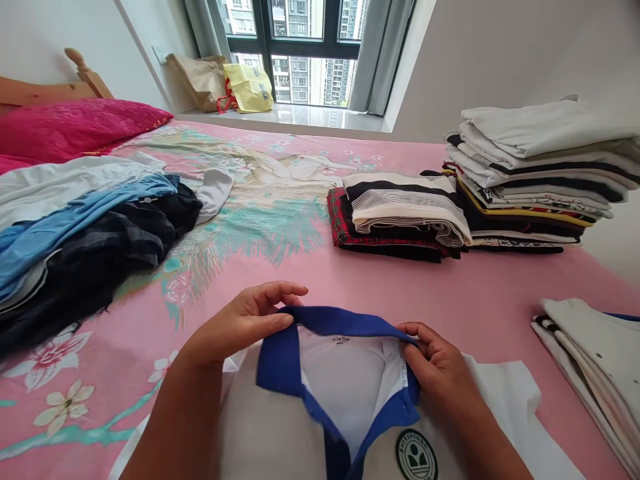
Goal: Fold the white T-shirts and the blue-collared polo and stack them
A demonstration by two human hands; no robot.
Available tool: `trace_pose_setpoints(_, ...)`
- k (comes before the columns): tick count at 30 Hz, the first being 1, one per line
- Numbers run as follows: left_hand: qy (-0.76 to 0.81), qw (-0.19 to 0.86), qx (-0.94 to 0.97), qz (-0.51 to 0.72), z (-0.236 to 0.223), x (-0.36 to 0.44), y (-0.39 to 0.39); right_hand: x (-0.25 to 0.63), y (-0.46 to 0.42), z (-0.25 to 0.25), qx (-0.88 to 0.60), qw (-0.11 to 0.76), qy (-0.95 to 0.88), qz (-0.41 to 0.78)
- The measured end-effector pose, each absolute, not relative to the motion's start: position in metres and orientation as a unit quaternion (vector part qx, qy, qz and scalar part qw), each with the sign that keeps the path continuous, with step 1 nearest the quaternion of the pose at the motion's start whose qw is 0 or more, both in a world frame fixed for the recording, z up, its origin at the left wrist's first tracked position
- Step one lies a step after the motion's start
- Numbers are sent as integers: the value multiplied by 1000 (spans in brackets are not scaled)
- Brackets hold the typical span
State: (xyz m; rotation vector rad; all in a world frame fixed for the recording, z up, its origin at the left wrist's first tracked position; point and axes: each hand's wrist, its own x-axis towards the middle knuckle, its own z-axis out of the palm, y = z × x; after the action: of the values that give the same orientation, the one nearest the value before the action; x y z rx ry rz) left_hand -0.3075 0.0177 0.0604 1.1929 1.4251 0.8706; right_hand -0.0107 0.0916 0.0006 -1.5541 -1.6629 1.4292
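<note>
A white polo shirt [275, 427] with a blue collar and a round green badge lies front up on the bed before me, its neck opening toward the window. My left hand [250, 317] pinches the collar's left corner between thumb and fingers. At the opposite corner, my right hand [435, 360] grips the collar too, its thumb on top. The collar is spread between both hands, with the inside of the neck and a small printed label showing. My forearms cover parts of the sleeves, and the hem runs out of view.
Loose unfolded clothes [100, 233] are heaped on the left by a magenta pillow [85, 127]. Folded stacks stand at the right: a low pile [405, 213], a tall pile [545, 173] and another [595, 367] near the edge. Bags [247, 87] sit on the windowsill.
</note>
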Motion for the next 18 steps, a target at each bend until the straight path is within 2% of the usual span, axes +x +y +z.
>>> trace_pose_setpoints(6,684,483,470,279,53,-305,25,-8,93,0,-543,211,-626,518)
trace_pose_setpoints(10,608,581,455,293,57,-308,22,-7,93,7,-548,204,-632,509)
trace_pose_setpoints(13,541,634,439,335,60,-309,19,-6,93,9,-544,196,-642,503)
trace_pose_setpoints(18,516,612,384,460,53,-310,19,-2,93,9,-542,208,-606,544)
